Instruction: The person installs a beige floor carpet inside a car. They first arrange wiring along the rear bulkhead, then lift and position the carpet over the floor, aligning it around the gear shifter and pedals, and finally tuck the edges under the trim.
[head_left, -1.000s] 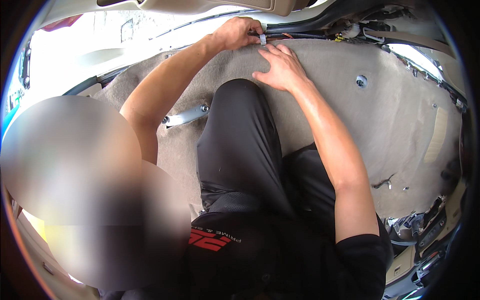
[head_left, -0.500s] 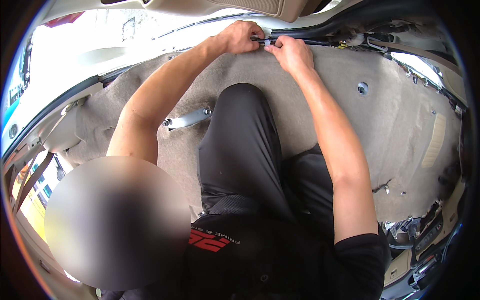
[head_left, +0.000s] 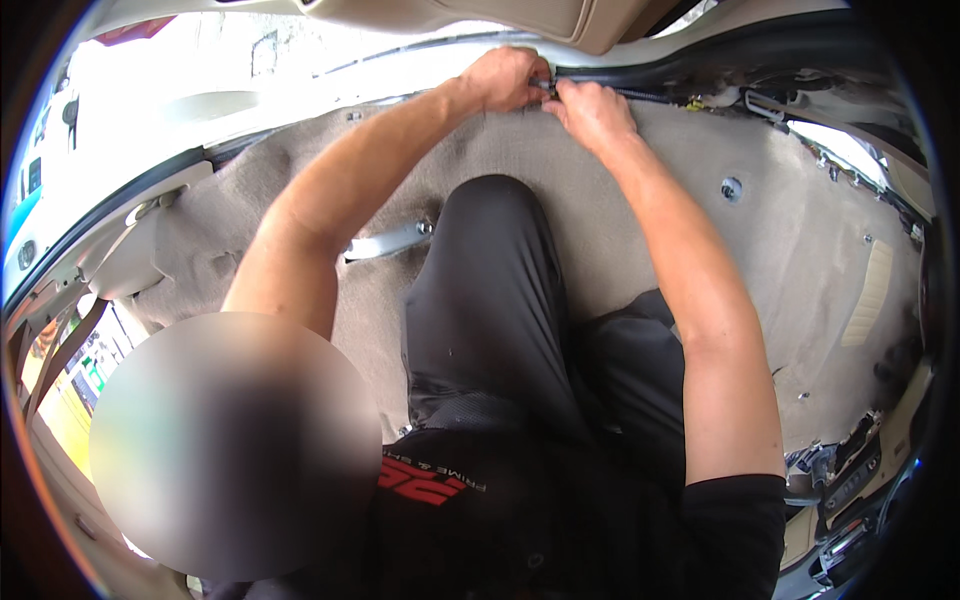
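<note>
At the far edge of the carpet, my two hands meet over a dark wiring harness (head_left: 648,96) that runs along the car's door sill. My left hand (head_left: 508,79) has its fingers curled and pinched on the harness. Close beside it, my right hand (head_left: 597,115) grips the same run with thumb and forefinger. The fingertips nearly touch, and they hide most of what lies between them. To the right, the harness continues under a thick black seal (head_left: 720,70).
Grey-beige carpet (head_left: 640,220) covers the car floor around my legs. A light metal bracket (head_left: 390,241) is bolted through it on the left. A hole (head_left: 732,189) opens in the carpet on the right. Beige trim (head_left: 540,22) overhangs the sill.
Both hands have shifted slightly right in the picture, as has the whole scene. The small white piece that showed between my fingers is now mostly covered.
</note>
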